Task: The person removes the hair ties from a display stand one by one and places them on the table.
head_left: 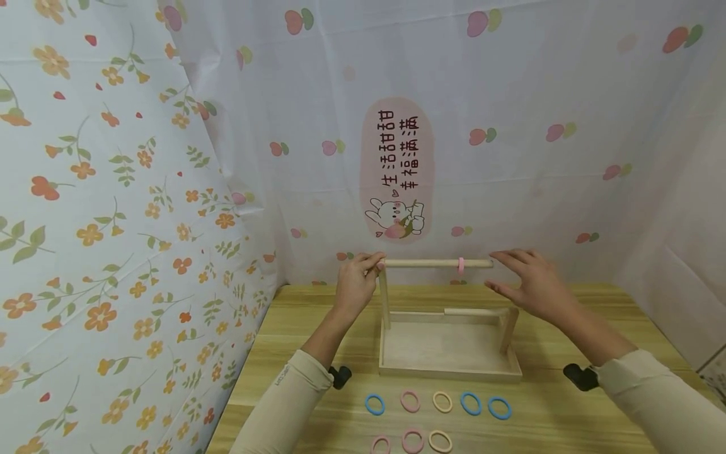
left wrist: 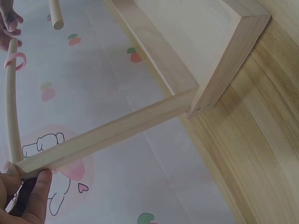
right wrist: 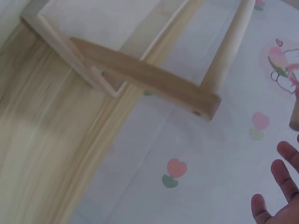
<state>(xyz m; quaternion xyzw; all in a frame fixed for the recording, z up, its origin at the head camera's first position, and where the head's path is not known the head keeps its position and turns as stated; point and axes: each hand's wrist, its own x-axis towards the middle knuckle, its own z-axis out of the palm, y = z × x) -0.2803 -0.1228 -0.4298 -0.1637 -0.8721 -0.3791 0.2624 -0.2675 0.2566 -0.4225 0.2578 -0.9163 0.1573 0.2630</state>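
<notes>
With thumb and fingers, my left hand (head_left: 356, 284) grips the top corner of the tall wooden post (left wrist: 117, 123), where a long dowel (head_left: 425, 263) joins it. A pink ring (head_left: 461, 265) hangs around that dowel, toward its free right end. Beside this end is my right hand (head_left: 535, 280), fingers spread and fairly straight, holding nothing. The right wrist view shows some of its fingers (right wrist: 282, 175) apart from the dowel's tip. Both posts rise from a shallow wooden tray base (head_left: 450, 374). The shorter post (head_left: 508, 331) on the right carries a second dowel (head_left: 473, 311) pointing left.
Several loose rings lie in two rows on the wood-grain table (head_left: 295, 378) before the base, among them a blue ring (head_left: 375, 404), a pink ring (head_left: 413, 441) and a yellow ring (head_left: 442, 401). Patterned cloth (head_left: 317, 208) hangs behind and at the left.
</notes>
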